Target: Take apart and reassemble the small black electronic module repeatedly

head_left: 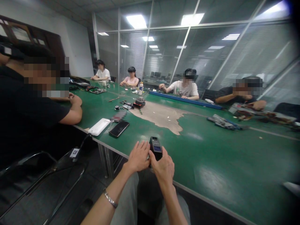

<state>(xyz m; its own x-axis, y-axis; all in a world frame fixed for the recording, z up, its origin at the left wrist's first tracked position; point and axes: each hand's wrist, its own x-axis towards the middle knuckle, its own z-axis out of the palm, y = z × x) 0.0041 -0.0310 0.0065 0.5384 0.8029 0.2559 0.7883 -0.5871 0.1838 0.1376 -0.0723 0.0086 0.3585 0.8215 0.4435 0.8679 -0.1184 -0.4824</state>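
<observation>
A small black box-shaped device (155, 147) with a bluish screen on its top face is at the near edge of the green table. My right hand (164, 164) grips its near end, thumb on the left and fingers along the right side. Against the device's left side rests my left hand (139, 156), palm down with its fingers stretched out; the fingertips touch or nearly touch the casing. The underside of the device is hidden. A black smartphone (119, 129) and a white power bank-like block (99, 126) lie to the left, beyond my left hand.
The green table (222, 150) has a bare brown patch (161, 117). Small electronic parts (126, 105), a bottle (140, 88), a blue strip (185, 99) and grey gloves (222, 122) lie farther off. One person sits close on the left (28, 106); several others sit across.
</observation>
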